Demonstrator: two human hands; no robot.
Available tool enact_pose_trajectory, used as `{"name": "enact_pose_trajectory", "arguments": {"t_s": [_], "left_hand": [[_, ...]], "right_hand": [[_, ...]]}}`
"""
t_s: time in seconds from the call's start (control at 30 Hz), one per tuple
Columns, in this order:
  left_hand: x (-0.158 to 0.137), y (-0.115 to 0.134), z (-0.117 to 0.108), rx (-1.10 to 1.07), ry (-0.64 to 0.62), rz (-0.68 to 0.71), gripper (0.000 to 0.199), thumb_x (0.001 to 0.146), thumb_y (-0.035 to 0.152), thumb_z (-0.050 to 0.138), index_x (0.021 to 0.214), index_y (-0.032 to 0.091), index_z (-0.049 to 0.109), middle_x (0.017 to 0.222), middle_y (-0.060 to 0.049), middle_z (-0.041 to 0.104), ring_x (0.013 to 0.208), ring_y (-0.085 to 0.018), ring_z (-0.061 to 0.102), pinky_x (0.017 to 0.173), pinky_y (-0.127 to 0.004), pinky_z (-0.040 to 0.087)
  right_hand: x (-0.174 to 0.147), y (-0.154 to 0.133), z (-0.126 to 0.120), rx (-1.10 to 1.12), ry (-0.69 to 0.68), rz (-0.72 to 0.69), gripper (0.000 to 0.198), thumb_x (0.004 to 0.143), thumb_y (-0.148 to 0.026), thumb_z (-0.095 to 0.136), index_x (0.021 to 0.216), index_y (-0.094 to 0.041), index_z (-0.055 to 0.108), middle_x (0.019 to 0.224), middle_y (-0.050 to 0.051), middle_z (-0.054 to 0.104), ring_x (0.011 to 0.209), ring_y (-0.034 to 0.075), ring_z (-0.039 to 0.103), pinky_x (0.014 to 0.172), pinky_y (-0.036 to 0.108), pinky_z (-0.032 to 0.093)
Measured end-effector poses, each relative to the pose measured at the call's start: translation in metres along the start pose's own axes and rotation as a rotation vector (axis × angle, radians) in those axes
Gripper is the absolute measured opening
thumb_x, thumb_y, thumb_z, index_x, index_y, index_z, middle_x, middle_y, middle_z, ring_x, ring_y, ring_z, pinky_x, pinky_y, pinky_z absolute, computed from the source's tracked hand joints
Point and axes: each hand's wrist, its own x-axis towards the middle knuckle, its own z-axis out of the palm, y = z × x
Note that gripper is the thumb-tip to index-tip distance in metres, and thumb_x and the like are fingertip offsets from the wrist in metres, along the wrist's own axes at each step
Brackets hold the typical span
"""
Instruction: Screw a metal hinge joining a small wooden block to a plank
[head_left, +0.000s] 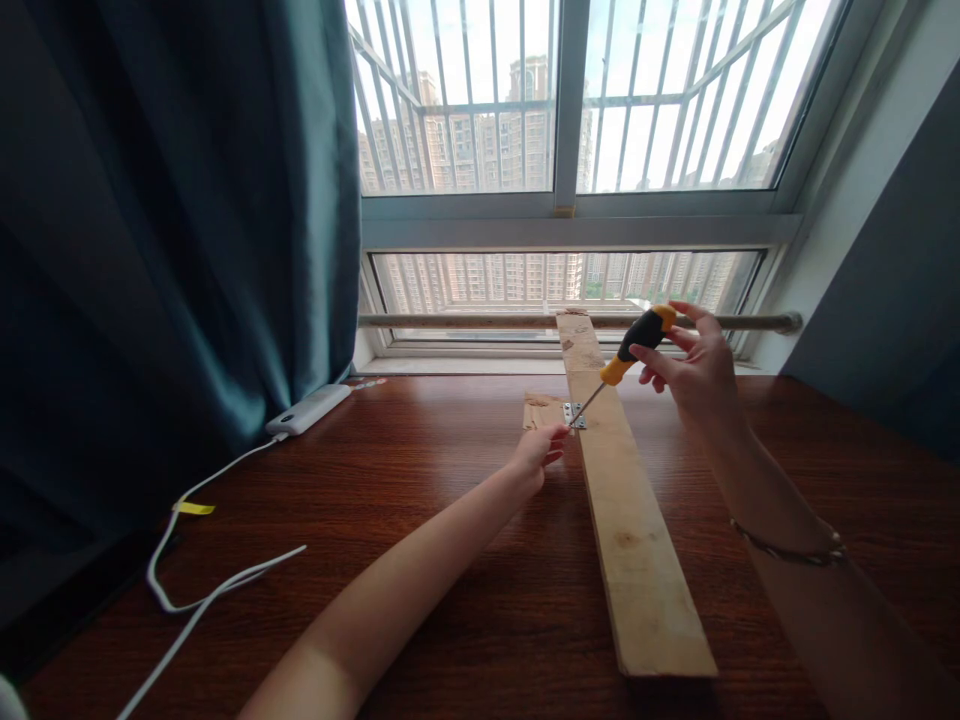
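A screwdriver point(640, 345) with a black and yellow handle is in my right hand point(694, 365), its fingers around the handle's upper end. Its shaft slants down to the left, and the tip meets a small metal hinge point(575, 416). The hinge lies across a long wooden board point(637, 540) and a short wooden piece point(541, 411) to its left. Beside the screwdriver tip, at the hinge's lower edge, my left hand point(541, 450) has its thumb and fingers pinched together. Whatever is between them is too small to make out.
The boards lie on a dark reddish-brown wooden tabletop point(450, 560). At left are a white power strip or adapter point(309, 408), a white cable point(225, 580) and a dark blue curtain point(300, 200). Behind the board runs a metal rail point(465, 321) before a barred window.
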Motion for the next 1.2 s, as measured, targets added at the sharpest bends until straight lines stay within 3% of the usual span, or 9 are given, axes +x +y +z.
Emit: {"name": "enact_pose_trajectory", "arguments": {"t_s": [0.13,0.37,0.5,0.67,0.83,0.97,1.07,1.2], "left_hand": [[0.0000,-0.0004,-0.0005,-0.002,0.001,0.000,0.014,0.056,0.021,0.068,0.065,0.014,0.060,0.080,-0.004,0.060,0.069,-0.011,0.049,0.065,-0.025,0.038],[0.0039,-0.0024,-0.0019,-0.006,0.001,-0.008,0.011,0.058,0.019,0.065,0.066,0.014,0.060,0.077,-0.003,0.059,0.069,-0.011,0.049,0.066,-0.024,0.038],[0.0043,-0.0023,-0.0017,-0.010,0.001,-0.009,0.011,0.058,0.020,0.066,0.066,0.014,0.060,0.076,-0.003,0.060,0.068,-0.011,0.050,0.065,-0.024,0.038],[0.0039,-0.0019,-0.0015,-0.018,-0.004,-0.024,0.009,0.059,0.019,0.064,0.065,0.014,0.059,0.073,-0.003,0.060,0.065,-0.010,0.050,0.065,-0.024,0.038],[0.0050,-0.0024,-0.0016,-0.015,0.000,-0.027,0.012,0.058,0.019,0.066,0.066,0.014,0.059,0.074,-0.003,0.060,0.065,-0.010,0.050,0.066,-0.025,0.038],[0.0043,-0.0018,-0.0010,-0.014,0.001,-0.018,0.008,0.059,0.018,0.063,0.065,0.015,0.059,0.074,-0.003,0.060,0.066,-0.010,0.050,0.066,-0.024,0.038],[0.0030,-0.0016,-0.0006,-0.010,-0.003,-0.015,0.009,0.059,0.019,0.064,0.065,0.015,0.059,0.074,-0.002,0.060,0.067,-0.010,0.050,0.066,-0.024,0.038],[0.0025,-0.0023,-0.0008,0.004,-0.012,-0.024,0.011,0.059,0.021,0.064,0.066,0.016,0.059,0.075,-0.002,0.059,0.068,-0.011,0.050,0.067,-0.024,0.037]], "right_hand": [[-0.0014,-0.0048,0.0006,0.074,-0.064,0.010,0.050,0.063,-0.027,0.065,0.106,-0.025,0.040,0.103,0.006,0.059,0.041,0.007,0.052,0.028,0.018,0.034],[0.0003,-0.0039,-0.0037,-0.170,0.029,-0.077,0.046,0.057,-0.033,0.072,0.099,-0.024,0.053,0.092,0.002,0.059,0.045,0.009,0.053,0.031,0.020,0.038],[0.0035,-0.0034,-0.0077,-0.158,-0.003,-0.102,0.057,0.059,-0.030,0.071,0.110,-0.024,0.046,0.100,0.006,0.060,0.057,0.013,0.057,0.043,0.025,0.048],[0.0022,-0.0019,-0.0048,-0.196,-0.070,-0.128,0.055,0.063,-0.025,0.065,0.114,-0.026,0.044,0.114,0.006,0.054,0.065,0.014,0.058,0.057,0.031,0.052],[-0.0022,-0.0013,-0.0018,-0.322,0.030,-0.097,0.050,0.064,-0.035,0.066,0.109,-0.024,0.049,0.105,0.006,0.054,0.073,0.019,0.058,0.058,0.034,0.052],[-0.0018,0.0000,-0.0035,-0.430,0.146,-0.092,0.053,0.056,-0.044,0.073,0.098,-0.021,0.053,0.092,0.006,0.055,0.079,0.023,0.057,0.064,0.040,0.052],[0.0002,0.0016,-0.0047,-0.313,0.147,-0.056,0.063,0.051,-0.044,0.077,0.103,-0.021,0.049,0.092,0.006,0.056,0.075,0.023,0.059,0.063,0.041,0.052],[0.0020,0.0009,-0.0034,0.050,-0.013,-0.047,0.062,0.059,-0.036,0.073,0.110,-0.024,0.040,0.099,0.006,0.060,0.087,0.024,0.061,0.075,0.043,0.051]]}}
